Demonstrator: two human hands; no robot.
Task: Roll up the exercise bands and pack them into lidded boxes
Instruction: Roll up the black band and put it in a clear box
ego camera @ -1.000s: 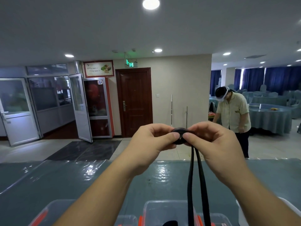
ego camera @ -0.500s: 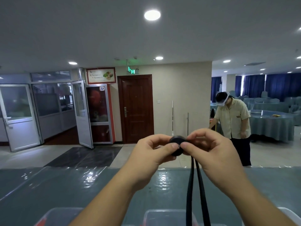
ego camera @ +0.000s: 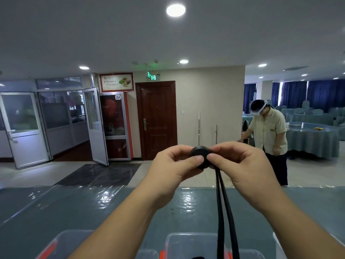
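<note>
Exercise band point(ego camera: 200, 159), black and partly wound into a small tight roll, sits at the centre of the frame, held up above the teal table point(ego camera: 56, 208). Your left hand point(ego camera: 171, 172) pinches the roll with thumb and curled fingers; your right hand point(ego camera: 242, 165) grips its other side the same way. Two loose strands point(ego camera: 225, 212) hang straight down from the roll toward the clear plastic boxes point(ego camera: 188, 243) at the bottom edge, possibly ending inside one. Another person point(ego camera: 268, 135) stands at middle right.
</note>
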